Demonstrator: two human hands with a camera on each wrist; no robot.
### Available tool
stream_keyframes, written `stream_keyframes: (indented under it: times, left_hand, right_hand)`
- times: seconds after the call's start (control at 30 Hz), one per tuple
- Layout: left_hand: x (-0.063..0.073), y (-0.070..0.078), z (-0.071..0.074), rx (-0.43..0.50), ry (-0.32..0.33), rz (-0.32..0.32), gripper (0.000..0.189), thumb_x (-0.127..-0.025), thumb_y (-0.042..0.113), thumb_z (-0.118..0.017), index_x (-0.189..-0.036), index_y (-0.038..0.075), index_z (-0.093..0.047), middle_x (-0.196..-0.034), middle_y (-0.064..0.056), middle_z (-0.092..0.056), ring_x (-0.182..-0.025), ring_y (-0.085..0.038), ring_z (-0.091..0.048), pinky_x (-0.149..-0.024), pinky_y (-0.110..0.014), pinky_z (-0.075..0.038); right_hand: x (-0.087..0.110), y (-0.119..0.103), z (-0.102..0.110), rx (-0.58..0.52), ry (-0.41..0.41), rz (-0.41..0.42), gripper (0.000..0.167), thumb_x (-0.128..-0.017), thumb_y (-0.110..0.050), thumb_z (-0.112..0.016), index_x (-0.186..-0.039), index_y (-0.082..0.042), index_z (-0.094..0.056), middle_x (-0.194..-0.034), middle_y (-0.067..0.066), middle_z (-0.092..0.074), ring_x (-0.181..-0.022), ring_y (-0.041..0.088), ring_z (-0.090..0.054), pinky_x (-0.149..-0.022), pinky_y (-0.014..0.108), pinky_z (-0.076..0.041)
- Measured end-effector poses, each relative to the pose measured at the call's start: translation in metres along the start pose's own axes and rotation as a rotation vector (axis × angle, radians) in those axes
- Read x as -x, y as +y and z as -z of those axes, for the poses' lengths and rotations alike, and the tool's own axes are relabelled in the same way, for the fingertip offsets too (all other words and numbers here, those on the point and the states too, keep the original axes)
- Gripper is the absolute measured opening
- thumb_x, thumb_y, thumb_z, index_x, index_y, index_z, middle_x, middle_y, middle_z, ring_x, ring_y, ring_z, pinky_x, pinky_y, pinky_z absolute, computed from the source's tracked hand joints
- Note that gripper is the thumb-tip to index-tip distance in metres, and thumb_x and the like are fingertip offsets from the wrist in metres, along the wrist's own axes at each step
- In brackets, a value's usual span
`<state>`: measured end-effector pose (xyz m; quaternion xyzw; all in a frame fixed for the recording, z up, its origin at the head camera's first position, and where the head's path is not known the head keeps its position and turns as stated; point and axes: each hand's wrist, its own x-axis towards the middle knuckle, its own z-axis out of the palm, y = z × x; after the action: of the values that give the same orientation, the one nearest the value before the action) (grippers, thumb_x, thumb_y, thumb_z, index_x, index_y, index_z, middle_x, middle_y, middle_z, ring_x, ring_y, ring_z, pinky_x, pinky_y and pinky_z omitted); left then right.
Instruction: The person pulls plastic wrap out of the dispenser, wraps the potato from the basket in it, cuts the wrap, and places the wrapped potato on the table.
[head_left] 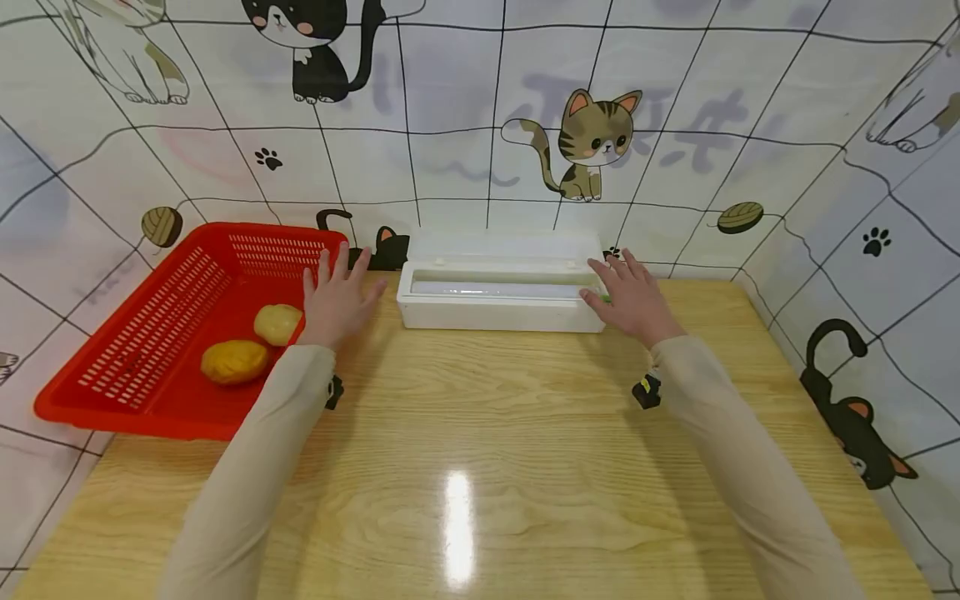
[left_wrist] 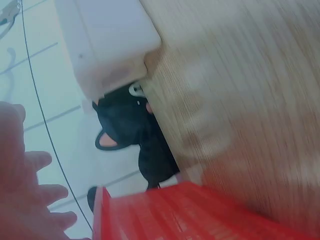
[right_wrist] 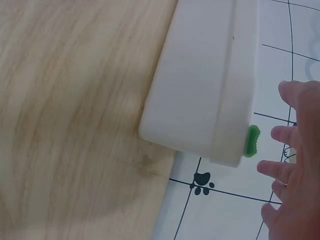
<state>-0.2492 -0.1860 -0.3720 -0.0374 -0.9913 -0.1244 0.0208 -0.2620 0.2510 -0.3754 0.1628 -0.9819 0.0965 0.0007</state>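
Near the back of the table is a long white box (head_left: 501, 315) with its lid (head_left: 513, 246) raised, and a pale roll (head_left: 487, 288) lies inside; it looks like a cling film dispenser. A small green piece (right_wrist: 252, 141) sits at its right end. My right hand (head_left: 633, 302) hovers by that end, fingers spread and holding nothing. Over the right rim of a red basket (head_left: 161, 417) is my left hand (head_left: 337, 307), its fingers spread too, with nothing in them. Whether it touches the rim cannot be told. A deep yellow lump (head_left: 234, 362) and a paler, potato-like lump (head_left: 276, 323) lie in the basket.
The wooden table (head_left: 480, 433) reaches from the box to the front, with a bright glare on it. Cat-printed white cloth (head_left: 450, 167) lines the back and both sides. The basket fills the table's left side and overhangs its edge.
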Motion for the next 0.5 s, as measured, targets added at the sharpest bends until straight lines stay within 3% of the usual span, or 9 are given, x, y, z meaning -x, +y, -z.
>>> stream_keyframes:
  times: [0.13,0.23,0.37,0.5]
  left_hand:
    - [-0.004,0.012,-0.005,0.034,0.033,-0.098,0.064,-0.102,0.044,-0.037,-0.154,0.009,-0.020,-0.158,-0.022,-0.005,-0.143,-0.040,0.004,-0.112,-0.057,0.000]
    - [-0.007,0.023,-0.010,0.072,0.058,-0.237,0.057,-0.102,0.033,-0.045,-0.147,0.001,-0.034,-0.155,-0.025,-0.013,-0.143,-0.041,-0.005,-0.113,-0.053,-0.007]
    - [-0.012,0.036,-0.022,0.099,0.076,-0.414,0.038,-0.099,0.014,-0.053,-0.131,-0.005,-0.050,-0.144,-0.026,-0.036,-0.134,-0.039,-0.029,-0.111,-0.048,-0.023]
    - [-0.014,0.043,-0.036,0.134,0.027,-0.469,0.028,-0.096,0.004,-0.052,-0.122,-0.006,-0.056,-0.127,-0.022,-0.053,-0.117,-0.035,-0.047,-0.105,-0.043,-0.036]
  right_hand:
    - [0.000,0.000,-0.007,-0.012,0.039,0.064,0.053,-0.098,-0.033,-0.050,-0.141,-0.002,-0.044,-0.144,0.026,-0.036,-0.142,0.042,-0.010,-0.110,0.059,-0.013]
    - [0.002,0.000,-0.008,-0.004,0.081,0.092,0.040,-0.091,-0.018,-0.054,-0.127,-0.001,-0.056,-0.138,0.023,-0.044,-0.140,0.041,-0.017,-0.108,0.059,-0.018]
    - [0.005,-0.002,-0.009,0.000,0.137,0.100,0.024,-0.086,-0.009,-0.054,-0.106,-0.003,-0.064,-0.126,0.020,-0.053,-0.136,0.041,-0.025,-0.104,0.061,-0.023]
    - [0.007,-0.001,-0.015,-0.028,0.195,0.113,0.015,-0.089,-0.009,-0.055,-0.097,-0.003,-0.066,-0.116,0.020,-0.059,-0.128,0.042,-0.034,-0.100,0.062,-0.027]
